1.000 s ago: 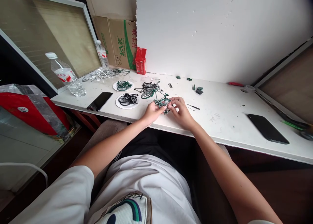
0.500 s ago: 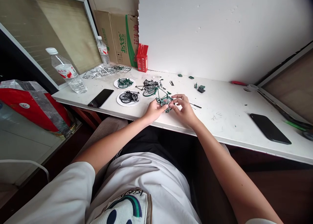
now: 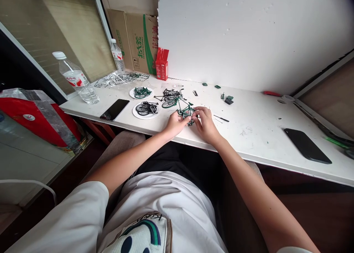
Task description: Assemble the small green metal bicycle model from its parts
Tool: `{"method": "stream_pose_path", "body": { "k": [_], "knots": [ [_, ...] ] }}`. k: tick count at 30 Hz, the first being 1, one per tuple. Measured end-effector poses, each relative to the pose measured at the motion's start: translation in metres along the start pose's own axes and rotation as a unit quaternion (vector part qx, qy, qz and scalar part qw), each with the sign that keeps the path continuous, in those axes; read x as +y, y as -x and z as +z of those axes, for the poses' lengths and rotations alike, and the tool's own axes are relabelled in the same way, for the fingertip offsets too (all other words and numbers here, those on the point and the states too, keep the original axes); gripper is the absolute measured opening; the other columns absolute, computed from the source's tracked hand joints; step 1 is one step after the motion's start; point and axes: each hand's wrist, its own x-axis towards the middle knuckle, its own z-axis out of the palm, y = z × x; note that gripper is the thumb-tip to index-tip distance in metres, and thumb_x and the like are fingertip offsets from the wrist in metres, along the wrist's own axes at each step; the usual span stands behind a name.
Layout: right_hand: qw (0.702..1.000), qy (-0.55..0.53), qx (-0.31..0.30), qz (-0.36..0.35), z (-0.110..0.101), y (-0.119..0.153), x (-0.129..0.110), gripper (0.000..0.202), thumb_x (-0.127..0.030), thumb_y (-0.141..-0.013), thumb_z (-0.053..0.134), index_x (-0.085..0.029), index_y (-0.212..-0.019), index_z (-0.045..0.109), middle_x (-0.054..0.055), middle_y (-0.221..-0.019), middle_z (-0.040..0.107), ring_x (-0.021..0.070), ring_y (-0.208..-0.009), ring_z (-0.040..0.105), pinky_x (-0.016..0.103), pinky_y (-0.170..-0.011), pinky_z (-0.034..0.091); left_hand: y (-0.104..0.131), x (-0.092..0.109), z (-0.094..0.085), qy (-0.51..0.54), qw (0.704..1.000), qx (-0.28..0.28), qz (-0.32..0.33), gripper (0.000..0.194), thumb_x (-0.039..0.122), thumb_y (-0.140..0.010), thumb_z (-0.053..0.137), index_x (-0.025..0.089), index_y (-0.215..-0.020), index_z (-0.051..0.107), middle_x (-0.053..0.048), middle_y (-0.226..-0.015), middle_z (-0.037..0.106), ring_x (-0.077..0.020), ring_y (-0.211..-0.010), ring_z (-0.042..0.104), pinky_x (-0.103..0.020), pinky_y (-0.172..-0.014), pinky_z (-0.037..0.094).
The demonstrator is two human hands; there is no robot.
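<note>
A small green model bicycle [image 3: 180,102] stands near the table's front edge, its rear wheel between my hands. My left hand [image 3: 176,124] grips the lower part of the bike at the rear wheel. From the other side, my right hand [image 3: 205,123] pinches at the same wheel with thumb and fingers; any small part between those fingertips is too tiny to make out. Behind the bike lie black bicycle parts [image 3: 169,94]. One white paper plate [image 3: 134,111] holds black wheels and frames, another plate [image 3: 131,93] green ones.
A phone [image 3: 114,109] and water bottle [image 3: 80,84] are at the left, another black phone [image 3: 306,146] at the right. A screwdriver [image 3: 224,118] lies right of my hands. A red box [image 3: 162,65] and cardboard carton [image 3: 138,42] stand behind.
My right hand has shifted slightly left and its fingers have changed position on the wheel. My left hand keeps its hold. The view has moved a little.
</note>
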Motion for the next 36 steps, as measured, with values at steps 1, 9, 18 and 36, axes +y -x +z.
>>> {"method": "stream_pose_path", "body": {
  "k": [1, 9, 18, 36],
  "knots": [
    [1.000, 0.000, 0.001, -0.001, 0.000, 0.000, 0.000, 0.024, -0.047, -0.111, 0.042, -0.027, -0.110, 0.056, 0.017, -0.132, 0.058, 0.0355, -0.129, 0.053, 0.064, -0.113, 0.042, 0.000, 0.001, 0.000, -0.003, 1.000, -0.001, 0.001, 0.048, 0.040, -0.079, 0.091, 0.013, -0.111, 0.067, -0.015, -0.104, 0.081, -0.0255, -0.092, 0.074, -0.041, -0.086, 0.058],
    [1.000, 0.000, 0.012, 0.008, 0.006, 0.000, 0.001, 0.023, -0.043, -0.111, 0.040, -0.026, -0.109, 0.055, 0.018, -0.131, 0.058, 0.0367, -0.128, 0.052, 0.066, -0.112, 0.041, 0.001, 0.005, 0.001, -0.012, 1.000, -0.009, 0.001, 0.048, 0.038, -0.078, 0.092, 0.014, -0.111, 0.066, -0.014, -0.103, 0.081, -0.0254, -0.092, 0.074, -0.041, -0.085, 0.058],
    [1.000, 0.020, -0.010, -0.017, -0.002, 0.000, 0.000, 0.020, -0.035, -0.112, 0.036, -0.025, -0.110, 0.053, 0.018, -0.130, 0.059, 0.0353, -0.128, 0.052, 0.059, -0.110, 0.044, 0.000, 0.001, -0.001, 0.006, 1.000, -0.009, 0.017, 0.050, 0.041, -0.078, 0.092, 0.015, -0.111, 0.064, -0.014, -0.105, 0.080, -0.0240, -0.090, 0.074, -0.038, -0.084, 0.058],
    [0.997, 0.066, -0.006, -0.045, -0.009, -0.001, 0.002, 0.009, -0.027, -0.107, 0.052, -0.026, -0.105, 0.061, 0.014, -0.137, 0.058, 0.0351, -0.130, 0.050, 0.060, -0.108, 0.047, -0.001, -0.005, -0.003, -0.028, 0.999, -0.021, 0.033, 0.044, 0.033, -0.083, 0.088, 0.013, -0.115, 0.065, -0.015, -0.105, 0.082, -0.0274, -0.097, 0.080, -0.041, -0.092, 0.062]
  ]
}}
